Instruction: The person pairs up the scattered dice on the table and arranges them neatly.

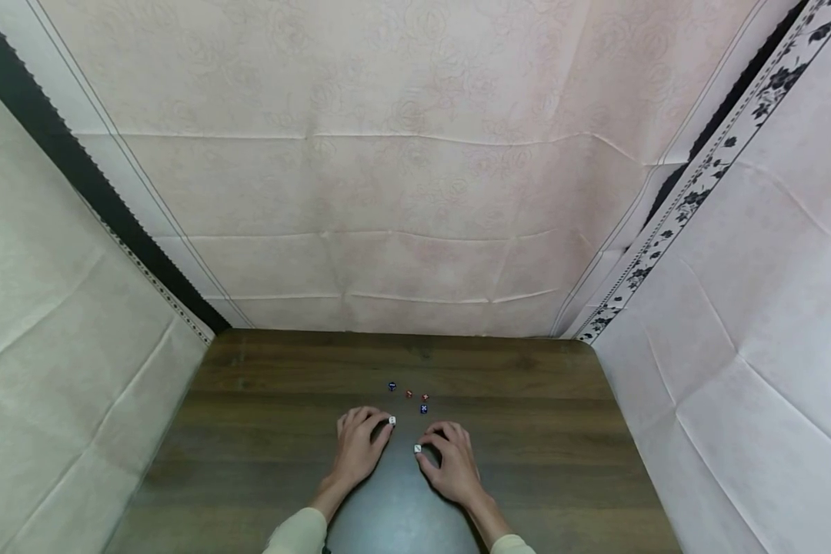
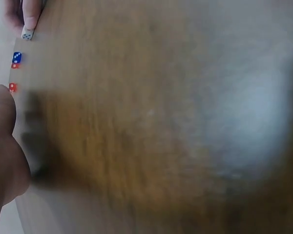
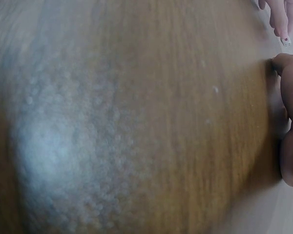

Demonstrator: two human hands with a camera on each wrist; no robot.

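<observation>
White with dark marks, the left-hand die (image 1: 392, 421) sits at the fingertips of the left hand (image 1: 362, 446), pinched between thumb and forefinger. Likewise white, the right-hand die (image 1: 418, 448) is held at the tips of the thumb and forefinger of the right hand (image 1: 454, 465), on the side facing the left hand. Whether either die touches the wood cannot be made out. Both hands lie low over the table, thumbs toward each other, with a narrow gap between them.

Just beyond the right forefinger lies the nearer blue die (image 1: 424, 408), with the right red die (image 1: 425, 397) close behind it. Beyond the gap between the hands is the left red die (image 1: 409, 394), and straight out past the left fingertips lies the farther blue die (image 1: 392, 386).

Brown wooden table (image 1: 540, 431) spreads under and around both hands, a pale sheen between the forearms. Light sleeves (image 1: 301, 532) cover the arms behind the wrists. Well beyond the fingers hangs a pale patterned cloth (image 1: 388, 185); creased pale panels (image 1: 748, 346) flank the hands on either side.
</observation>
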